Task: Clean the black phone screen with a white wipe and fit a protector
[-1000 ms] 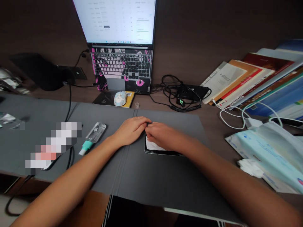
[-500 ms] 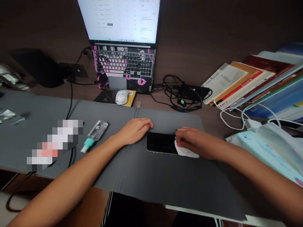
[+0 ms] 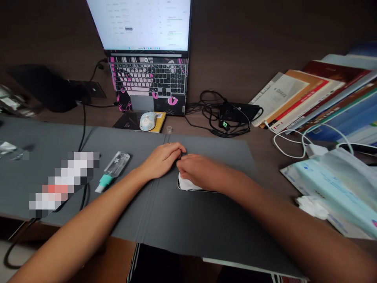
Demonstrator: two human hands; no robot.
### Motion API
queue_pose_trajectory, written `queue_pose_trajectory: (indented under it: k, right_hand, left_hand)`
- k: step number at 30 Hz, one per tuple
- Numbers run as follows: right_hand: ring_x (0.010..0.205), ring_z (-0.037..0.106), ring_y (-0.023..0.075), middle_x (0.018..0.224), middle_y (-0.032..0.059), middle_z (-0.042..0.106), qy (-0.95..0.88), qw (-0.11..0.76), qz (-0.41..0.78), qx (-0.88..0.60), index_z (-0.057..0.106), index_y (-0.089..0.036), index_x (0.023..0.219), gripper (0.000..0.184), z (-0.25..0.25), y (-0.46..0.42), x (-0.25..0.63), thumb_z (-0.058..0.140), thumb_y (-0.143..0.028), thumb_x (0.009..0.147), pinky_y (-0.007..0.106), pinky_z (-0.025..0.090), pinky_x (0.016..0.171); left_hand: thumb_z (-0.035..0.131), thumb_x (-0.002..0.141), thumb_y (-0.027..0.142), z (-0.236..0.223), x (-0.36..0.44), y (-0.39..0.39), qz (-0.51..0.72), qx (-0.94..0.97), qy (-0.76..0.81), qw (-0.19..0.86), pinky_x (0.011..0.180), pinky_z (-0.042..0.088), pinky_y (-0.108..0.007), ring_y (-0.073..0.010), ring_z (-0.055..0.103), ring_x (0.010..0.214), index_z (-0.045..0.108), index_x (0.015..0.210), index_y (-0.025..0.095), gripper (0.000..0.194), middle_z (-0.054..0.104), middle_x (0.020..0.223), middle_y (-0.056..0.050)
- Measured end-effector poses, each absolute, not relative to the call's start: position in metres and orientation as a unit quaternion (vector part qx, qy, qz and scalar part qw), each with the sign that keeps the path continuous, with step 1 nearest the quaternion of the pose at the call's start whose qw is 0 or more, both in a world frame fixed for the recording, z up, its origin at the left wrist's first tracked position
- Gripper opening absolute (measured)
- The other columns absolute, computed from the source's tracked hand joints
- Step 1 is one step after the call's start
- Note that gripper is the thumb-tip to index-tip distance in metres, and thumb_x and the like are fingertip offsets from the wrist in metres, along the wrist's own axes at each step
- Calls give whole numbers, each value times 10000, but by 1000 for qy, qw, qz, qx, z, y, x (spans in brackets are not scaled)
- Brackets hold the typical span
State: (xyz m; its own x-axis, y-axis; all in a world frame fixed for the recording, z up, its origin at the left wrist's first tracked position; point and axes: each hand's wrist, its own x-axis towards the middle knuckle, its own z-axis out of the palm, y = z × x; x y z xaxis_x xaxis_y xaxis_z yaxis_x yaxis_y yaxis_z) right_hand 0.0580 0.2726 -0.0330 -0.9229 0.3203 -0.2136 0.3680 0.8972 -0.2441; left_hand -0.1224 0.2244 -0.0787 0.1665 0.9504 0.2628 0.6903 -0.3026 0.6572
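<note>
A dark phone with a pale rim [image 3: 207, 191] lies on the grey desk mat [image 3: 171, 220], largely hidden under my right hand [image 3: 196, 169]. That hand is closed on a white tissue [image 3: 187, 183] and presses it onto the phone's left end. My left hand [image 3: 163, 159] rests on the mat just beyond the phone's left end, fingers curled together, with nothing visible in them. The two hands are nearly touching. Left of my left forearm lies a clear spray bottle [image 3: 117, 165] with a mint-green neck.
An open laptop [image 3: 150, 82] stands at the back, with a mouse [image 3: 148, 121] on a dark and yellow booklet before it. Black cables and an adapter [image 3: 240, 113] lie right of it. Leaning books [image 3: 318, 94], a tissue pack [image 3: 335, 184] and a crumpled tissue [image 3: 312, 207] are at the right.
My right hand has slid left along the phone with the tissue, from its right end to its left end. My left hand has hardly moved. The view has shifted slightly.
</note>
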Motion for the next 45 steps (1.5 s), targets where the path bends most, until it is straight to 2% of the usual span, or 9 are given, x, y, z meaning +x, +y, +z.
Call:
queue_pose_trajectory:
  k: [6, 10, 17, 23, 28, 33, 37, 42, 45]
  right_hand:
    - [877, 582, 196, 889, 60, 652, 978, 70, -148, 128, 612, -160, 826, 168, -36, 263, 77, 561, -133, 983, 310, 396, 792]
    - [830, 543, 179, 872, 35, 615, 970, 54, -198, 132, 585, -178, 795, 196, -37, 274, 107, 543, -128, 979, 295, 363, 726]
    - [891, 519, 199, 914, 37, 575, 962, 29, -253, 99, 616, -207, 849, 208, -39, 306, 158, 507, -264, 1016, 314, 361, 773]
    - [950, 533, 198, 952, 39, 591, 948, 12, -293, 124, 647, -208, 885, 166, -46, 316, 162, 540, -269, 996, 303, 382, 813]
    - [934, 539, 190, 989, 61, 596, 956, -67, -227, 176, 638, -180, 942, 190, -59, 306, 144, 481, -238, 1031, 300, 395, 827]
    - [929, 532, 196, 1024, 81, 608, 970, -90, -153, 167, 671, -159, 1016, 228, -62, 299, 137, 462, -245, 1047, 336, 417, 880]
    - [1062, 538, 230, 1172, 119, 622, 977, -97, -145, 119, 701, -173, 1151, 303, -62, 296, 139, 458, -330, 1058, 393, 438, 967]
    - [1370, 409, 315, 1482, 191, 479, 982, -100, -140, 72, 550, -189, 1449, 578, -67, 287, 135, 551, -543, 992, 512, 377, 1109]
    - [1411, 378, 315, 1455, 176, 517, 980, -127, -131, 80, 659, -173, 1315, 514, -67, 288, 135, 537, -556, 995, 511, 349, 1143]
  left_hand:
    - [379, 1044, 263, -79, -125, 224, 306, 750, 550, 204, 821, 483, -330, -179, 643, 851, 648, 1080, 200, 279, 687, 870, -9]
    - [420, 1048, 299, -79, -126, 224, 279, 784, 513, 210, 865, 476, -331, -181, 647, 917, 645, 1110, 206, 251, 703, 989, -28]
    - [490, 1016, 309, -76, -127, 224, 249, 823, 459, 224, 816, 470, -323, -178, 613, 870, 663, 1051, 192, 211, 669, 926, -39]
    - [470, 1026, 300, -77, -128, 225, 241, 829, 456, 217, 853, 466, -342, -188, 617, 912, 676, 1011, 191, 233, 693, 940, -45]
    - [479, 1009, 260, -79, -128, 225, 245, 820, 474, 208, 826, 476, -320, -172, 633, 867, 691, 984, 190, 224, 699, 921, -35]
    - [486, 995, 236, -80, -127, 225, 243, 811, 489, 209, 805, 489, -301, -160, 647, 846, 699, 988, 189, 218, 705, 936, -36]
    - [446, 1017, 235, -81, -128, 225, 241, 817, 482, 204, 792, 496, -297, -158, 652, 833, 701, 976, 189, 263, 708, 919, -36]
    - [458, 1026, 256, -81, -127, 224, 261, 799, 501, 206, 811, 520, -304, -165, 683, 865, 690, 1083, 194, 246, 741, 974, -39]
    - [458, 1040, 298, -82, -126, 224, 263, 792, 516, 193, 789, 523, -303, -164, 687, 834, 667, 1153, 197, 258, 743, 944, -32]
